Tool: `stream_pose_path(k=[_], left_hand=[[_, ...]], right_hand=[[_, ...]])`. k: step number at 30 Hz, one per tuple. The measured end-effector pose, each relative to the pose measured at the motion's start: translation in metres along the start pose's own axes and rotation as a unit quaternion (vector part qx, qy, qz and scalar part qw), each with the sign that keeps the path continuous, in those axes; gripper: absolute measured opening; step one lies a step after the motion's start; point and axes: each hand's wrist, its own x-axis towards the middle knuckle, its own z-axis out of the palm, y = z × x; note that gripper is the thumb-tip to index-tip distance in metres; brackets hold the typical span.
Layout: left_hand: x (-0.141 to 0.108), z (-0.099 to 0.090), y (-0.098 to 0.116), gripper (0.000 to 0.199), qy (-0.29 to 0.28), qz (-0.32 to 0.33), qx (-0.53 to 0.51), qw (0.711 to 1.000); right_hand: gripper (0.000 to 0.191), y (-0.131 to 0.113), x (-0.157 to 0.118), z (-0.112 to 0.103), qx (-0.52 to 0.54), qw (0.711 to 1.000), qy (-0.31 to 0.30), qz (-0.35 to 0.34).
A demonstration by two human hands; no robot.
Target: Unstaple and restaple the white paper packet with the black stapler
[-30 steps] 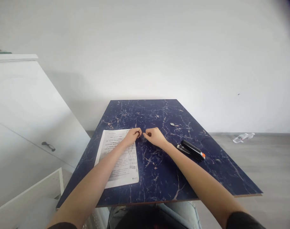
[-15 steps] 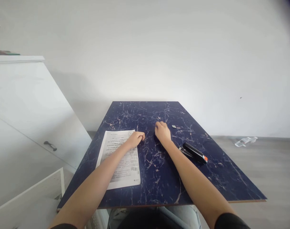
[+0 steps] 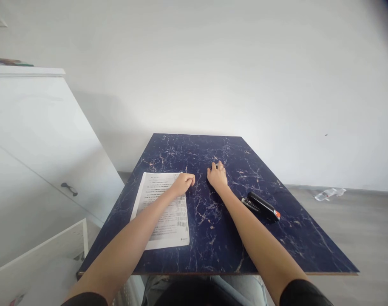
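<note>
My left hand (image 3: 184,183) is closed in a loose fist over the top right part of a printed sheet of paper (image 3: 163,242). Whatever its curled fingers may hold is hidden. Farther right, my right hand (image 3: 217,176) rests low over the tabletop with its fingers bent and slightly parted. A bit of a small silver piece (image 3: 217,166) seems to show between those fingers; most of it is covered. Right of my right forearm lie a black stapler (image 3: 262,205) with an orange-red end and, against it, a dark slim object like a pen (image 3: 250,205).
The dark blue marbled table (image 3: 213,255) stands against a white wall (image 3: 213,63). At left is a white cabinet (image 3: 37,127) with a dark handle (image 3: 69,189). A crumpled clear plastic item (image 3: 329,194) lies on the floor at right.
My right hand's fingers have spread from a tighter curl. The small silver piece that lay to its right is no longer there. My left hand stays on the paper; the view has shifted slightly.
</note>
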Motion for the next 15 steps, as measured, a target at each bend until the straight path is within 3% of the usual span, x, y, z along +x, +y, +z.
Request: stream_pose_path(k=[3, 5, 9, 15], left_hand=[[-0.002, -0.004, 0.0, 0.02, 0.173, -0.01, -0.03, 0.984], [-0.003, -0.007, -0.001, 0.02, 0.255, -0.029, -0.032, 0.966], [-0.002, -0.01, -0.006, 0.021, 0.306, -0.063, -0.019, 0.95], [-0.002, -0.009, -0.007, 0.021, 0.347, -0.057, 0.004, 0.936]], right_hand=[[0.048, -0.021, 0.007, 0.009, -0.002, 0.996, -0.025, -0.081], [0.046, -0.034, 0.009, 0.014, 0.001, 0.993, -0.034, -0.114], [0.043, -0.056, 0.009, 0.021, 0.025, 0.982, -0.051, -0.181], [0.041, -0.088, 0.01, 0.021, 0.08, 0.952, -0.094, -0.28]])
